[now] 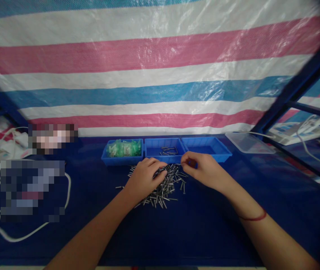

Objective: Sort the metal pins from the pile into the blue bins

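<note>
A loose pile of silvery metal screws (160,197) lies on the blue tabletop in front of a blue three-compartment tray (122,162). Curled over the pile's upper left part, my left hand (143,178) has several screws between its thumb and fingers. My right hand (205,170) is at the pile's upper right, just before the tray, thumb and forefinger pinched on a single thin screw (178,164). Several screws (169,151) lie in the tray's middle compartment. Green-and-clear plastic packets (124,148) fill the left compartment.
A translucent plastic lid (248,143) lies right of the tray. White cables (69,187) loop over the left side, beside blurred-out items. Blue metal posts (295,82) frame the sides, and a striped plastic sheet (137,56) hangs behind. Papers (298,127) lie beyond the right post.
</note>
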`<state>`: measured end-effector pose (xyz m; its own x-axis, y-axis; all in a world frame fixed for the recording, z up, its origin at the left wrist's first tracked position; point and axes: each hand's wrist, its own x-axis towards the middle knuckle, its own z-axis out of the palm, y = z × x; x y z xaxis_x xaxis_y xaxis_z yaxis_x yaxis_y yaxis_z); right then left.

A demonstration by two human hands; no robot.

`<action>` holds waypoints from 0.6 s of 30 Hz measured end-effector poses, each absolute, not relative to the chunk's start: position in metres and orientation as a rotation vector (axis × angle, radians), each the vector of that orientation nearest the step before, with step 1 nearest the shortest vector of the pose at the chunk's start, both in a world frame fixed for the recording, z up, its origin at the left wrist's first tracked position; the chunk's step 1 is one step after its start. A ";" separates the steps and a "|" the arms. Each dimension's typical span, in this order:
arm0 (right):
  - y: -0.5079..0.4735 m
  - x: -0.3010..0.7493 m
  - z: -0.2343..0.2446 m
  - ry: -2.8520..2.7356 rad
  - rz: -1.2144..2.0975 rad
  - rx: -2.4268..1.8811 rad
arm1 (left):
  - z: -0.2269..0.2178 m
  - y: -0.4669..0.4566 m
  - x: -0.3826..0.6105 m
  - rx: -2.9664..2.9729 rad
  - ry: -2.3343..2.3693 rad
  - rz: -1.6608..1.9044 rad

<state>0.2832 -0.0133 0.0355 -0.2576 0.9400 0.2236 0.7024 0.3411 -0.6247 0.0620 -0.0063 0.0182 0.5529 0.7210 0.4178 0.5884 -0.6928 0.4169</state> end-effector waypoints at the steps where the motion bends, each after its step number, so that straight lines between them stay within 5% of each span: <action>1: -0.014 0.279 0.035 -1.949 0.607 -1.388 | 0.019 -0.007 0.063 2.530 1.099 0.872; 7: -0.021 0.254 0.027 -1.520 1.170 -1.134 | 0.021 -0.015 0.070 2.148 1.158 1.105; 18: -0.028 0.246 0.035 -1.398 1.370 -1.155 | 0.022 -0.017 0.069 2.060 1.105 1.215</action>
<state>0.2458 -0.0282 0.0349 -0.2207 0.9747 -0.0349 0.0544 -0.0234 -0.9982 0.0693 -0.0169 0.0217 0.2716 0.8385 0.4723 0.3909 -0.5446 0.7420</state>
